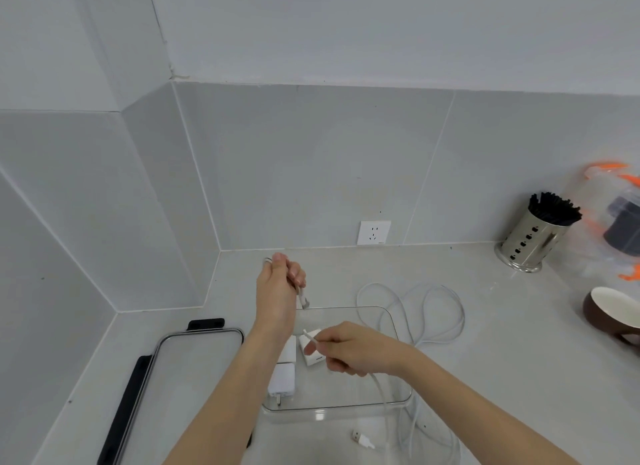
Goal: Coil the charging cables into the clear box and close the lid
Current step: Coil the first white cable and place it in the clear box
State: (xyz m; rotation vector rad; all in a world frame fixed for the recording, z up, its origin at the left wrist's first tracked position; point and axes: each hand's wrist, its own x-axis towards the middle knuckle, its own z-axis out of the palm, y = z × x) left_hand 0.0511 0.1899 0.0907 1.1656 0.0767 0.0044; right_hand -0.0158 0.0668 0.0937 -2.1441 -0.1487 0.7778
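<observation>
Both hands are up over the clear box [388, 317] on the worktop [502, 326]. The left hand [278, 291] is closed around one end of a white cable [433, 312], its plug poking out below the fist. The right hand [346, 350] pinches the cable further along, above the white chargers [282, 378] already in the box. Coiling looks barely begun: most of the cable loops loose beside the box. Next, wind those loops in. The lid [194, 364] waits, off, to the left.
</observation>
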